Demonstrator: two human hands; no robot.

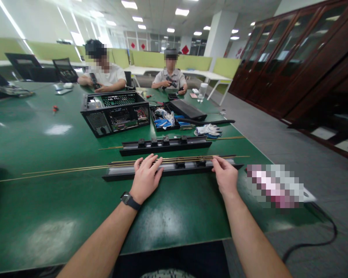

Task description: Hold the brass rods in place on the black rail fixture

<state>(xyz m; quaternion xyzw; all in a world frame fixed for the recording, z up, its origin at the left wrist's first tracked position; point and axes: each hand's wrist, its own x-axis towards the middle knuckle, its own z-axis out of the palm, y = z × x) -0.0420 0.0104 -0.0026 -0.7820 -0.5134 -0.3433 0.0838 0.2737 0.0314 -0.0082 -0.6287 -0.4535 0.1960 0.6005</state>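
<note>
A long black rail point(124, 176) with a pale inner strip lies crosswise on the table in front of me, small black blocks point(180, 163) set along it. Several thin brass-coloured rods point(84, 168) run along its top and stick out far to the left. My left hand point(147, 175), a dark watch on its wrist, lies over the rods and the rail with fingers spread. Near the rail's right end, the thumb and fingertips of my right hand point(225, 175) pinch one of the rods; exactly which one is hard to make out.
Behind lies a second rail point(165, 147) with blocks and rods. Farther back are an open computer case point(116, 116), a tray with gloves point(166, 119), white gloves point(208, 130) and a glass point(202, 92). A blurred-out item point(275, 185) lies right. Two people sit opposite, handling dark objects.
</note>
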